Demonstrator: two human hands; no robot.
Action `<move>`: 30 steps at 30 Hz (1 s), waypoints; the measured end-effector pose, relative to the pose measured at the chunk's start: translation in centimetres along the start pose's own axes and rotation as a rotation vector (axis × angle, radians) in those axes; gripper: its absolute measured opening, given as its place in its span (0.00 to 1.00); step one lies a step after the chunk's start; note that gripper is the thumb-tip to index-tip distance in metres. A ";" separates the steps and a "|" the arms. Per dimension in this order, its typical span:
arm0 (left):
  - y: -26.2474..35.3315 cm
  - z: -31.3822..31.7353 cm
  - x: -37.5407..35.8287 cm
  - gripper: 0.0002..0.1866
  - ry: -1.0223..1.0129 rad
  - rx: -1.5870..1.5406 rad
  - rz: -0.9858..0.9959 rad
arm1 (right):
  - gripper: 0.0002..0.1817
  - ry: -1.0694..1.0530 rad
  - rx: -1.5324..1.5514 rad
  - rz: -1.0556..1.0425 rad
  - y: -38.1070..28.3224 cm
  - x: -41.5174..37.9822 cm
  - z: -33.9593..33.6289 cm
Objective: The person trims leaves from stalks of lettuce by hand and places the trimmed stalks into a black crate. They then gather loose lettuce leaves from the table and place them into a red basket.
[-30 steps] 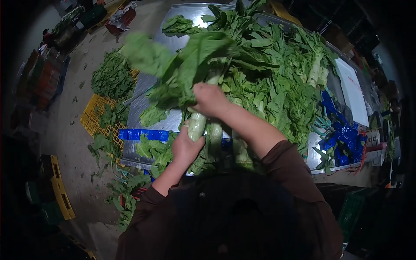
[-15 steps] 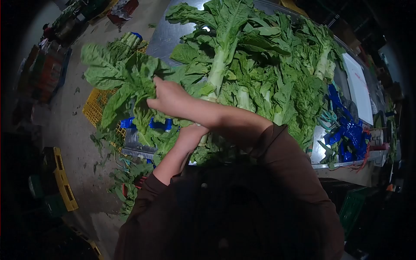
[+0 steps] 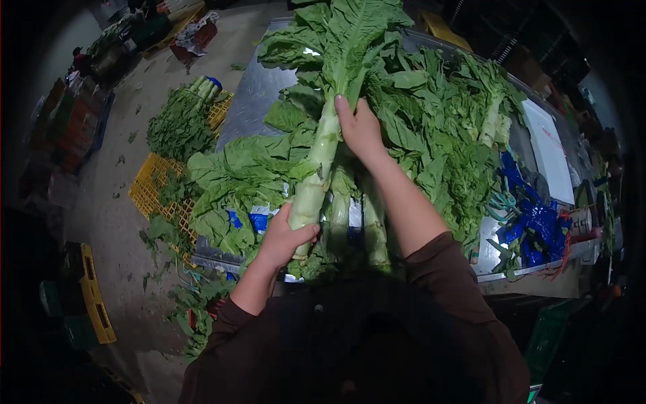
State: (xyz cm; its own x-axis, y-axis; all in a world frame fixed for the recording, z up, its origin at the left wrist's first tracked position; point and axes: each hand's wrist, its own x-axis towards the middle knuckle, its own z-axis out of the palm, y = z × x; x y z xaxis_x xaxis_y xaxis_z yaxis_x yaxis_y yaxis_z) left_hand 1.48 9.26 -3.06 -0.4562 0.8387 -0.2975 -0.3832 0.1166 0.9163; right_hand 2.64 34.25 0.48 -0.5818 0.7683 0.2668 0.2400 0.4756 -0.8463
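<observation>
A thick pale-green stalk (image 3: 321,158) with a leafy top stands out above the metal table (image 3: 252,101). My left hand (image 3: 286,233) is wrapped round its lower end. Higher up, just below the leaves, my right hand (image 3: 359,126) grips the same stalk, thumb on top. Two more stalks, one of them at the middle (image 3: 340,212), lie under and beside my right forearm. Loose leaves (image 3: 235,178) spread to the left of my left hand, and a heap of leafy stalks (image 3: 444,128) covers the table on the right.
Blue plastic strips (image 3: 538,222) and a white board (image 3: 548,151) lie at the table's right side. On the floor at the left are a yellow crate (image 3: 158,182) and a bundle of leafy stalks (image 3: 178,124). Green crates (image 3: 548,337) stand at the lower right.
My right hand has let go of the leaves at the left and moved right onto the upper stalk. The leaves now lie on the table's left side. My left hand shows clearly round the stalk's base.
</observation>
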 end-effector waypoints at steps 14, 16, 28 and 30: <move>2.2 -0.2 -0.9 0.40 -0.511 -0.571 -0.041 | 0.38 -0.437 1.618 0.633 -4.4 -1.3 -1.6; 1.6 -0.5 -0.8 0.40 -0.577 -0.624 -0.063 | 0.41 -0.458 1.649 0.487 -6.2 -0.4 -2.8; 0.6 0.7 -0.7 0.35 0.085 0.190 0.005 | 0.26 -0.080 1.321 0.420 -5.5 0.4 0.2; -0.1 0.3 -0.7 0.32 0.003 0.014 -0.050 | 0.24 -0.069 1.368 0.483 -5.3 0.8 0.6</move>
State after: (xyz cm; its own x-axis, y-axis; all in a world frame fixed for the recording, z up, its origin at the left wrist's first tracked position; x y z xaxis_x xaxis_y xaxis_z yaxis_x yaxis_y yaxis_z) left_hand 2.09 8.87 -2.89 -0.4392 0.8300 -0.3438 -0.3944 0.1657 0.9039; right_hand 0.48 32.08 4.89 -0.7052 0.6917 -0.1554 -0.4719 -0.6215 -0.6253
